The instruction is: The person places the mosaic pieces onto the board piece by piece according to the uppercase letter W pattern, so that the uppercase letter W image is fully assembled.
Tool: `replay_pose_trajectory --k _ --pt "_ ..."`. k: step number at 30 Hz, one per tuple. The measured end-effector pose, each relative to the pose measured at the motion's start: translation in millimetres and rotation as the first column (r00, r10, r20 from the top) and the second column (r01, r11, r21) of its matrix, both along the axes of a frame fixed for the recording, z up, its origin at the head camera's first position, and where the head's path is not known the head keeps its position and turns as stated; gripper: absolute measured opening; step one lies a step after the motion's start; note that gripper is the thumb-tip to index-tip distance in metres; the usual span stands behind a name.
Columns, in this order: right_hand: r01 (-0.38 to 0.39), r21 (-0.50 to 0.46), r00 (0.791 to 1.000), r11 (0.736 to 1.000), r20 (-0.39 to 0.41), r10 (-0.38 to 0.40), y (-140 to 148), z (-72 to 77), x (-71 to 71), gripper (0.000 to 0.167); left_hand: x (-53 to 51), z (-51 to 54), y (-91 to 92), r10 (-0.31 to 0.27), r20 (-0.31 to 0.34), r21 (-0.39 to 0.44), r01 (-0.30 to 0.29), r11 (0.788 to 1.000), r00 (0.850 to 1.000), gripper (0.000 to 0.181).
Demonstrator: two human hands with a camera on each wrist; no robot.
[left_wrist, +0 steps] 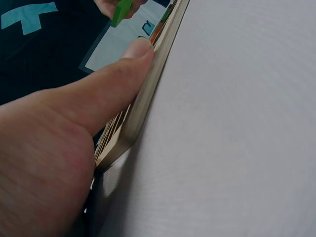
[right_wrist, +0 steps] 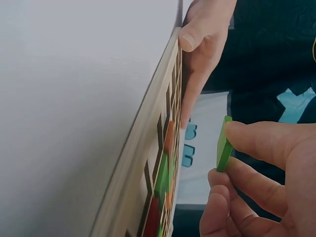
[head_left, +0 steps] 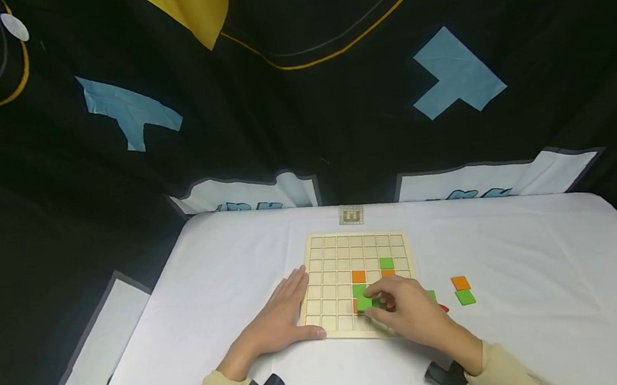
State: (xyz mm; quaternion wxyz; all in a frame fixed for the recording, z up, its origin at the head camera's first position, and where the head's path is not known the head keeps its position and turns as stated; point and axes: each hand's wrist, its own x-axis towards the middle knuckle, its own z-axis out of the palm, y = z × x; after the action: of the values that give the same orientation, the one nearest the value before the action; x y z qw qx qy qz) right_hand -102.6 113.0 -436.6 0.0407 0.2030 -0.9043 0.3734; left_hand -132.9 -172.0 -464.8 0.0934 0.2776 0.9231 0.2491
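Note:
A pale wooden board (head_left: 327,291) with a grid of square recesses lies on the white table. My left hand (head_left: 277,321) rests at its left side, fingers straight, with the thumb on the near edge (left_wrist: 143,106). Above the lower middle of the board, my right hand (head_left: 411,313) pinches a green square tile (right_wrist: 224,145) between thumb and fingers. Orange tiles (head_left: 358,276) and green tiles (head_left: 386,263) sit in some recesses. The right wrist view also shows a red tile (right_wrist: 152,217) on the board. My right hand hides part of the grid.
Right of the board lie an orange tile (head_left: 461,282) and a green tile (head_left: 465,297). Another green piece (head_left: 431,295) and a red piece (head_left: 443,308) show partly behind my right hand. A small patterned square (head_left: 351,215) lies beyond the board, before a black curtain (head_left: 302,130).

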Motion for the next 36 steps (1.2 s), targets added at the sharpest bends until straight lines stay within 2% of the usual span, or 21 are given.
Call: replay_pose_trajectory --k 9,20,28,36 --pt "0.002 0.058 1.0 0.998 -0.02 -0.001 -13 -3.7 -4.0 0.019 0.7 -3.3 -0.2 0.002 0.0 -0.001 -0.002 1.0 1.0 0.119" --pt "0.016 0.112 1.0 0.994 -0.022 -0.013 -22 -1.7 -9.6 0.021 -1.7 -0.4 1.0 -0.013 -0.02 0.0 0.013 1.0 1.0 0.118" --pt "-0.005 0.101 1.0 0.995 -0.019 0.007 -26 -2.5 -16.0 0.02 -2.2 4.1 1.4 -0.011 -0.016 -0.001 0.011 1.0 1.0 0.118" --pt "-0.049 0.123 0.999 0.991 0.009 0.048 -29 -7.7 -17.8 0.02 -0.4 1.9 0.5 -0.005 -0.003 -0.009 0.005 1.0 1.0 0.118"
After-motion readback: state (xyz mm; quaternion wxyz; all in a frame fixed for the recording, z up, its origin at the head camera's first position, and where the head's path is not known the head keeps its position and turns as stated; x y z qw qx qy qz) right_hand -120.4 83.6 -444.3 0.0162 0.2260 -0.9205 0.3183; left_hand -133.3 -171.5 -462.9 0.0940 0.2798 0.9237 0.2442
